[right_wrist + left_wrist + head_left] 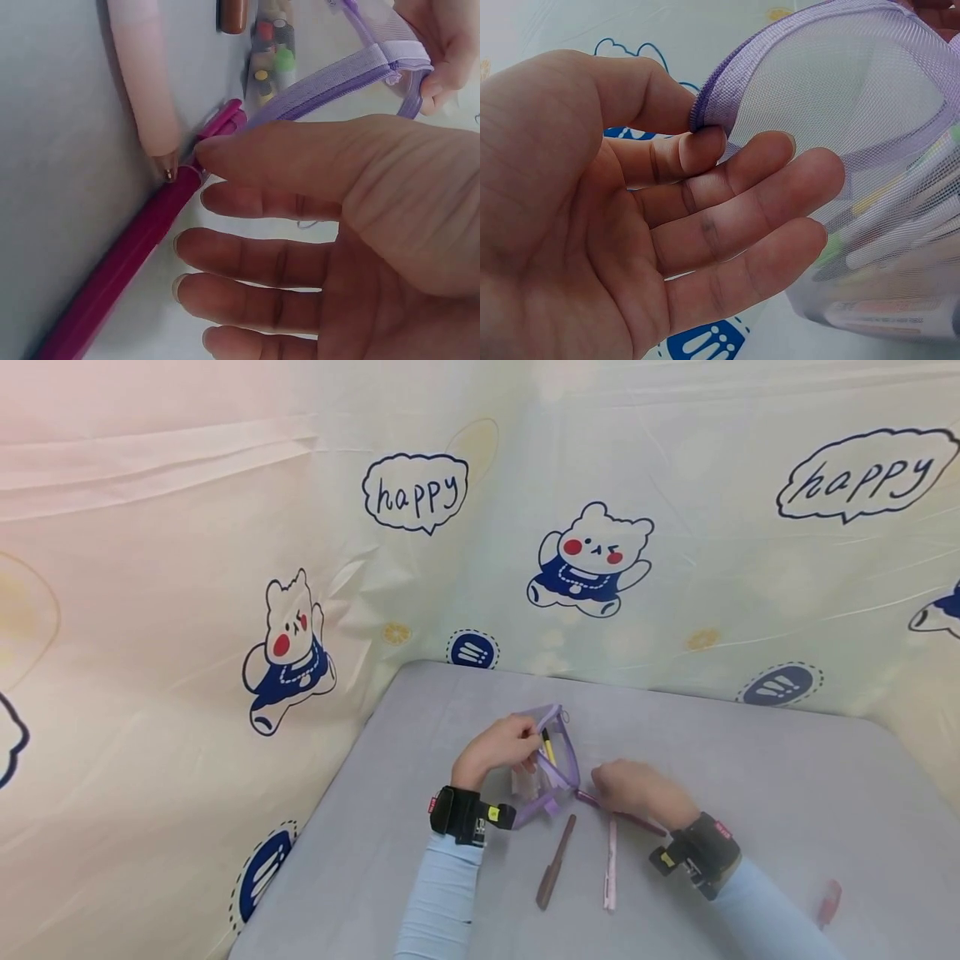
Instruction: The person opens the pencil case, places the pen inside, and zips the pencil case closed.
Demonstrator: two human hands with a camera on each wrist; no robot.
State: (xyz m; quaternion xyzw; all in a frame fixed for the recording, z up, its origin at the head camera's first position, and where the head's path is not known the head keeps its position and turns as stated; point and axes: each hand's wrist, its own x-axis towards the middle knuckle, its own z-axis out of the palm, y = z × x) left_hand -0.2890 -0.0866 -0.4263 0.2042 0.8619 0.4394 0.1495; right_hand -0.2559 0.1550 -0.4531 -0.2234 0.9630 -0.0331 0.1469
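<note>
A mesh pencil pouch (pixel 832 82) with purple zipper trim sits at mid-table, its mouth held apart. My left hand (pixel 498 747) pinches the trim between thumb and index finger, the other fingers loosely extended. Several pens show through the mesh in the left wrist view, and a yellow-and-black pen (pixel 548 747) shows in the head view. My right hand (pixel 637 789) pinches a magenta pen (pixel 127 251) near its clip end, beside the pouch's lower corner. The tip of a pale pink pen (pixel 146 90) lies close to the magenta one in the right wrist view.
A brown pen (pixel 555 864) lies on the grey table (pixel 360 868) in front of the pouch, left of the pink pen. Farther right is a blurred reddish object (pixel 829 902) by the right sleeve. A printed curtain (pixel 697 552) hangs behind the table.
</note>
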